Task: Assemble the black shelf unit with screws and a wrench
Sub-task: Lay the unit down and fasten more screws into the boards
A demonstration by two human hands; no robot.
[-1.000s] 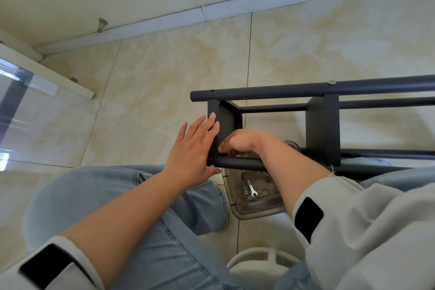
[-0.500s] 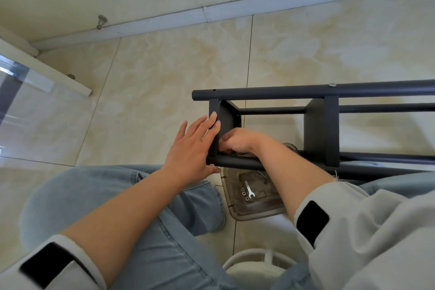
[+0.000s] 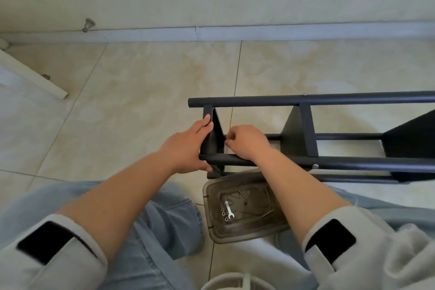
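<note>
Black steel shelf unit (image 3: 303, 135) lies on its side across the pale tiled floor (image 3: 146, 92) in front of my knees, its long tubes running off to the right; my left hand (image 3: 186, 148) lies flat against the end panel, fingers (image 3: 204, 122) straight and together along the panel's outer face, thumb down by the near tube; my right hand (image 3: 247, 142) sits just inside that same panel, fingers curled and pinched at the panel's inner face, though what they pinch is too small to tell; below the near tube, a clear plastic tray (image 3: 244, 234) rests on the floor between my legs; in it lies the small silver wrench (image 3: 228, 210), with a few nuts (image 3: 223, 214) just beside it and some loose screws (image 3: 242, 194) near the tray's far wall.
</note>
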